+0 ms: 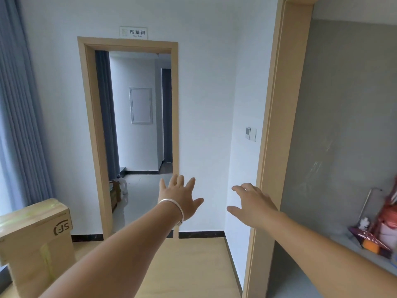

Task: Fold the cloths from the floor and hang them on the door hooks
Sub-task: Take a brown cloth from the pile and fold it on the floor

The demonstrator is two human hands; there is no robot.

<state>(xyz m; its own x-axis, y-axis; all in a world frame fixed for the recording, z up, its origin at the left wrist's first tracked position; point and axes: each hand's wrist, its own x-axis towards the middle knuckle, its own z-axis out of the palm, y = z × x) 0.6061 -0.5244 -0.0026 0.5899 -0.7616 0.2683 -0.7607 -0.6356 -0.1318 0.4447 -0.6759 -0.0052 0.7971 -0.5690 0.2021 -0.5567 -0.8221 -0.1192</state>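
1. White walls all round; a wood-framed doorway [129, 134] straight ahead opens on a second room with pale tile floor. A small sign [133, 32] sits above the frame; its small print is too fine to read.
2. Grey curtain [19, 117] runs down the left edge, cut off by the frame. A second wooden door frame [277, 134] stands at right, with a grey-walled space beyond it.
3. Cardboard box [36, 239] at lower left, printed mark on its side, partly out of frame at the bottom.
4. Far right, on a grey ledge [352, 250]: a heap of red, orange and white items [384, 229], cut off by the edge and too blurred to identify. A thin metal rod stands beside them.
5. Past the doorway, low on the left, a white jug [123, 184] next to a dark piece of furniture, mostly hidden by the frame.
6. No cloths and no door hooks can be made out anywhere in this view; the floor near the person is only partly visible.
7. Left hand [181, 197]: stretched forward, palm away, fingers spread wide, holding nothing and touching nothing. Silver bracelet [173, 208] on the wrist.
8. Right hand [254, 204]: stretched forward, fingers loosely spread and slightly curled, empty, just beside the right door frame; whether it touches the frame I cannot tell.
9. Wall switch plate [251, 133] sits above the right hand, well apart from it.
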